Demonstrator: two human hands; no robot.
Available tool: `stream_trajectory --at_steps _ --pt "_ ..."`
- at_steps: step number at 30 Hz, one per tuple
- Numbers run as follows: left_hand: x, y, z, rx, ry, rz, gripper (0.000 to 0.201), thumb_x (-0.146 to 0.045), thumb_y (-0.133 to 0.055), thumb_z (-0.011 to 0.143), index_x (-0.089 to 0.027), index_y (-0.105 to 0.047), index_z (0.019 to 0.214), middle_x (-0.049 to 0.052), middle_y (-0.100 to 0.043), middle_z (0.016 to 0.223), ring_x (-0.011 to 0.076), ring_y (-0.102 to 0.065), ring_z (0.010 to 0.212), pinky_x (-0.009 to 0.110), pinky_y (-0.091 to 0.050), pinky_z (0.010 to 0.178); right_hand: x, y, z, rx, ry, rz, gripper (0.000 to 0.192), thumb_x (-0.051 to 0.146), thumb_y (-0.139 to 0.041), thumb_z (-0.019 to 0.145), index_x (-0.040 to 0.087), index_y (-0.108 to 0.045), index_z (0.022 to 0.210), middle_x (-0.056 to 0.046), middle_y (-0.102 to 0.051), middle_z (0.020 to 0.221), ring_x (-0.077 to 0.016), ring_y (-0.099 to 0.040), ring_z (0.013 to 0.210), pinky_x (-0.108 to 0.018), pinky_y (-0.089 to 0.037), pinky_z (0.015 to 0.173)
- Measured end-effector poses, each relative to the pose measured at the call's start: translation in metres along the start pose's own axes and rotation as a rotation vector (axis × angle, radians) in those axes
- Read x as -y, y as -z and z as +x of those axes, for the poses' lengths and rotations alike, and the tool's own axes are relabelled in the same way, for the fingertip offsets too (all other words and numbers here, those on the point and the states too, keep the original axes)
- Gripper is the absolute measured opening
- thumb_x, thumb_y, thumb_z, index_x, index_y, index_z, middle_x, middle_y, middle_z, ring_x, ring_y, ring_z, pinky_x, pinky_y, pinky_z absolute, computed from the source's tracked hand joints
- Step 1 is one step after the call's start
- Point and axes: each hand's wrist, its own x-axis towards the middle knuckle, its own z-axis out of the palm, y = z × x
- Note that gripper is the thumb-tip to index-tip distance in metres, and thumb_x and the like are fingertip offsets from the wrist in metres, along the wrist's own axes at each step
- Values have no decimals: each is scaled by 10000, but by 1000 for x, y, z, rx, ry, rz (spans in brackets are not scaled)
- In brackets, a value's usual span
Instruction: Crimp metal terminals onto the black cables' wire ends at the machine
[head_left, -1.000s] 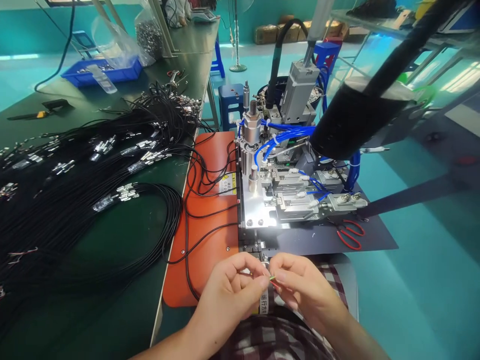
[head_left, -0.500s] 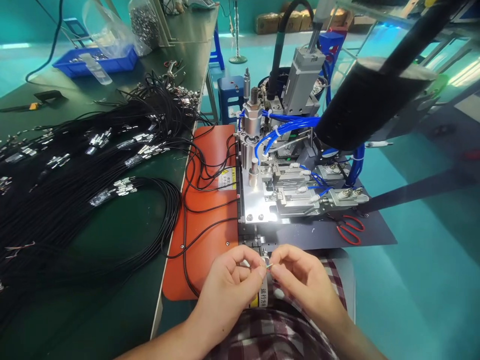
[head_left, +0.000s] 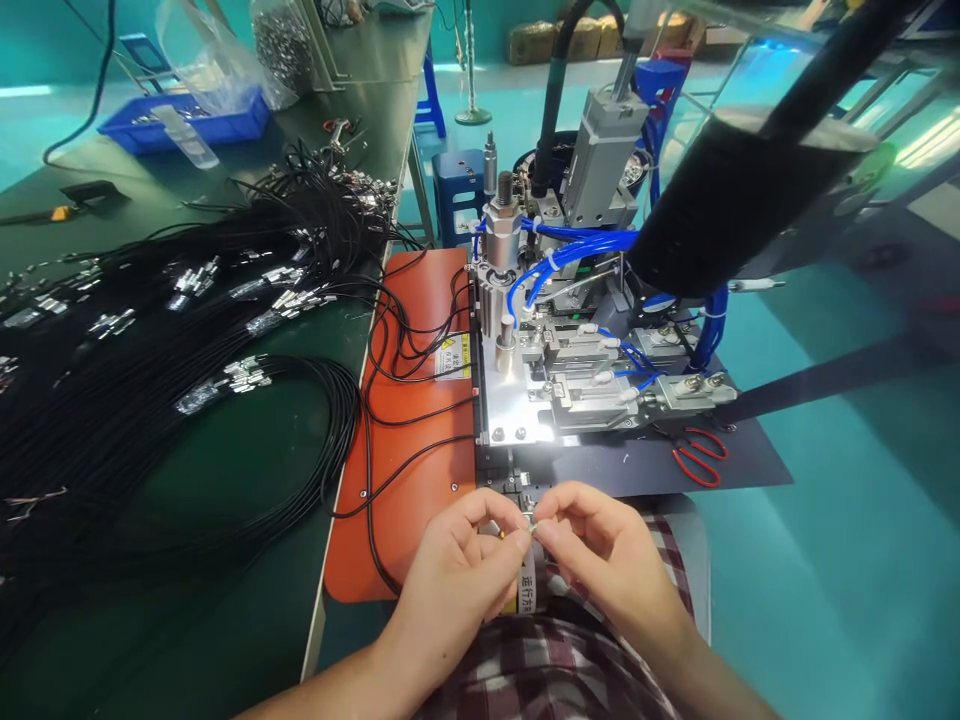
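My left hand (head_left: 469,560) is closed in a pinch in front of my lap, on the end of a thin cable that is mostly hidden by the fingers. Opposite it, thumb and forefinger of my right hand (head_left: 600,550) pinch the fine wire ends (head_left: 532,530) that stick out between the two hands. The fingertips nearly touch. Just beyond them stands the bench machine (head_left: 517,400), with metal clamps and blue air tubes. Black cables (head_left: 412,455) run over its orange cover (head_left: 420,420) into its side.
Bundles of black cables (head_left: 330,400) with metal connectors cover much of the green table (head_left: 202,450) at left. A blue tray (head_left: 240,125) sits at its back. Red-handled scissors (head_left: 699,458) lie on the machine's base plate (head_left: 750,460). A black lamp-like cylinder (head_left: 705,210) hangs at upper right.
My right hand has shifted slightly left and up, its fingertips closer to the left ones. Less of the wire shows between them. My left hand is almost still.
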Motion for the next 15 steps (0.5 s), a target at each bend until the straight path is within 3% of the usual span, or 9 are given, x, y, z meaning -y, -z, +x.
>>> stream_trajectory --at_steps 15 --pt "4 3 1 46 -16 -59 150 -314 -556 858 -179 -497 831 -122 -350 377 36 -229 372 182 -206 434 -12 -1 -2 -7 -10 62 198 354 -660 795 177 -587 746 60 -470 556 -65 -368 452 -191 -322 433"
